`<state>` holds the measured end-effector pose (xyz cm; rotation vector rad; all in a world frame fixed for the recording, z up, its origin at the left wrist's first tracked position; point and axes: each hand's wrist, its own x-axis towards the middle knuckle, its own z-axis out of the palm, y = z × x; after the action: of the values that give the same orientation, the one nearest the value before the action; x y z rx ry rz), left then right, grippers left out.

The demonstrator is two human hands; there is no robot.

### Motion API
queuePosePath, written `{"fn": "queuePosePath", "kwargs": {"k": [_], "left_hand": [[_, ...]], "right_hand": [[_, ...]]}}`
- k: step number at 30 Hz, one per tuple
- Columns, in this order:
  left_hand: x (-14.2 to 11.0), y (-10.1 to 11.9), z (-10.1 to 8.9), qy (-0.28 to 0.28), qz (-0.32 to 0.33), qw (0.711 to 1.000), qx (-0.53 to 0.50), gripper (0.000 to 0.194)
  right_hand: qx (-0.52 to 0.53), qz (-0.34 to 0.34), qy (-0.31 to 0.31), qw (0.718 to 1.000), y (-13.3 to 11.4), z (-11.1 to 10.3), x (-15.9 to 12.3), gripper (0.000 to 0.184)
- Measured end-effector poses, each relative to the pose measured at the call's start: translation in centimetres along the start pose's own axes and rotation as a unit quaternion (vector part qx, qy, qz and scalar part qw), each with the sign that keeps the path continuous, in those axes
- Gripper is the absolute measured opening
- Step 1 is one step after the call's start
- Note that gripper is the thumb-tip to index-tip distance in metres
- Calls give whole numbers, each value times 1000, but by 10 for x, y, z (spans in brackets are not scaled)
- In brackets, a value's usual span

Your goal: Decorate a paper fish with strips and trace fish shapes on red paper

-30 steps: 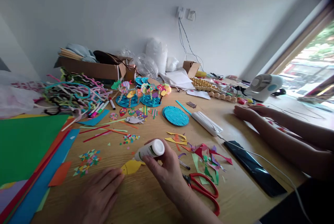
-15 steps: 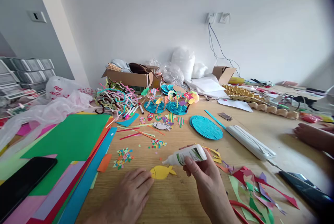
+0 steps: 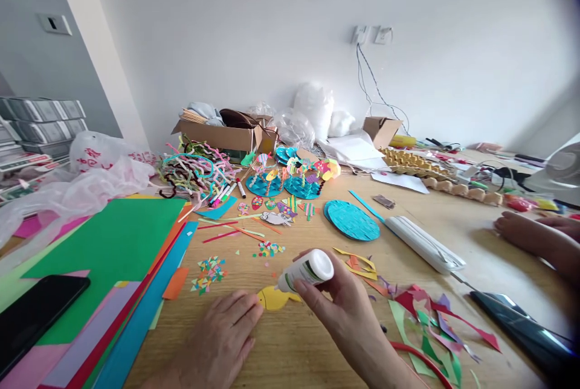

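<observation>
Right hand: grip closed round a white squeeze bottle, thumb across its near side. Bottle is tilted, its broad white end up and toward the camera, narrow tip down at the upper edge of a yellow paper fish. Whether the tip touches the paper, cannot tell.

Left hand: palm down on the table, fingers extended side by side, pinching nothing; fingertips at the head end of the fish. Fish lies flat, between the two hands — a curved line and a dot drawn near its head, tail partly behind the bottle hand.

Beyond the left hand: a patch of small coloured paper triangles, and farther off, small round paper bits. Left side: green sheet over other coloured papers, black phone on the stack. Right side: mixed paper scraps, with a red loop nearer the camera, partly cut off by the frame.

Farther back: textured blue ovals, overlapping; a long white case beside them. Another person's hand rests at far right — well apart from the fish.
</observation>
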<state>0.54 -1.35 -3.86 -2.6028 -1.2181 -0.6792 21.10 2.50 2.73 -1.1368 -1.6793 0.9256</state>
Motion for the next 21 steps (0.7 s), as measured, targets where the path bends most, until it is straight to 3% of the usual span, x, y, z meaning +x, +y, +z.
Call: {"fn": "queuePosePath", "kwargs": {"k": [4,9,15,21], "left_hand": [[-1,-2,1,16,12,1000,22,42],[-5,-6,6,26,21,999,27,42],[-12,-10,20,50,-18,997,-60,55],[-6,-6,13,72,-43,988,-133,65]], "right_hand": [[-14,10,-19,1000,-6,3,7,14],[8,12,1,1000,2,11,7,13],[28,-2,31,999,8,11,4,13],[22,-6,30,999,5,9,4,14]]}}
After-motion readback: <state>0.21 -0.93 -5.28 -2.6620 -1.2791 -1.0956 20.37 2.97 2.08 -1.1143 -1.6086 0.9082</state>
